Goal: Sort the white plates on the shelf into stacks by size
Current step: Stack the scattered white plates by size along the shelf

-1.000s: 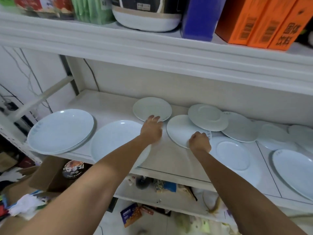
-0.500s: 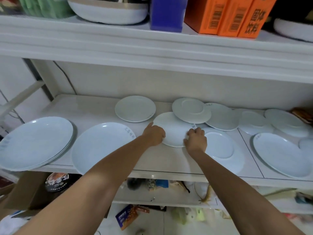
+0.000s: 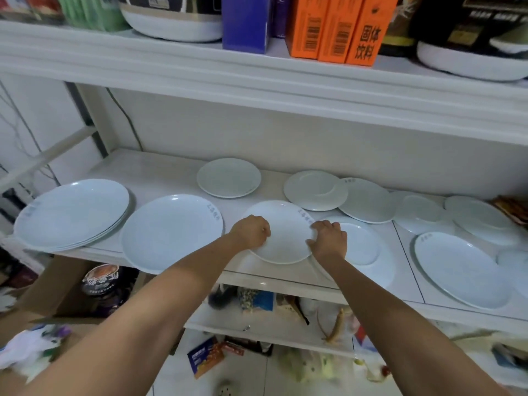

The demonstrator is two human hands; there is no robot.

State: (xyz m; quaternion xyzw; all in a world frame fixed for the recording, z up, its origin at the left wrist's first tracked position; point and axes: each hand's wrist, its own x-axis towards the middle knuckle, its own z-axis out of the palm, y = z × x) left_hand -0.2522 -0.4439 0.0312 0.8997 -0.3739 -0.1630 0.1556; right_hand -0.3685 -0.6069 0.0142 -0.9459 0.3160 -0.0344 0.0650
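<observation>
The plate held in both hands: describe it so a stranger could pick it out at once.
Look at the white shelf covered with white plates, below the shelf with the orange boxes. Near the middle of its front edge, the held plate is gripped by the left hand and the right hand on opposite sides. It alone is held, and it overlaps the rimmed plate to its right.

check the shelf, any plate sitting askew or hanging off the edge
Yes. The large plate beside the stack juts past the shelf front edge. At the back, one small plate lies lapped over its neighbour.
</observation>
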